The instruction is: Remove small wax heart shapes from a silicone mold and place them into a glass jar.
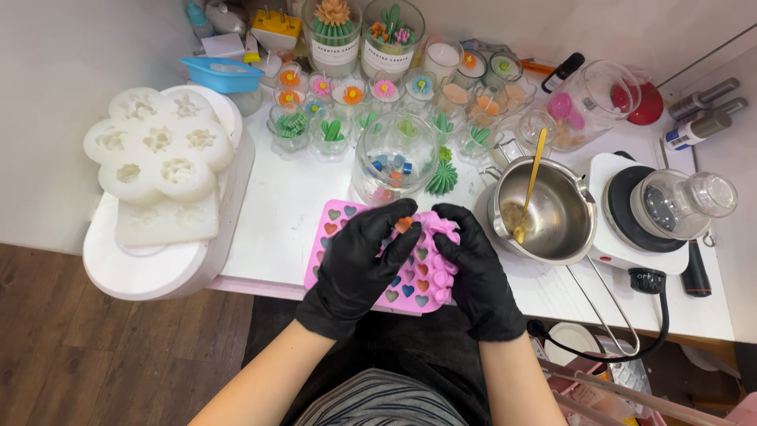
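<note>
Black-gloved left hand (pixel 359 264) & right hand (pixel 473 272) flex a pink silicone heart-cavity mould (pixel 410 280) at the white table (pixel 276 197) edge; left fingers (pixel 398 237) pinch a small orange wax heart (pixel 403 225), right fingers clamp the mould's top. Most cavities still filled; clear glass bowl (pixel 394 158) w/ a few pieces.

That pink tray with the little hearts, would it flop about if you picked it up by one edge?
Probably yes. The pink heart mould already bends upward where the left hand and right hand fold its far edge, so it looks soft and rubbery. It seems light, and the small coloured hearts could pop out when it flexes.
</note>
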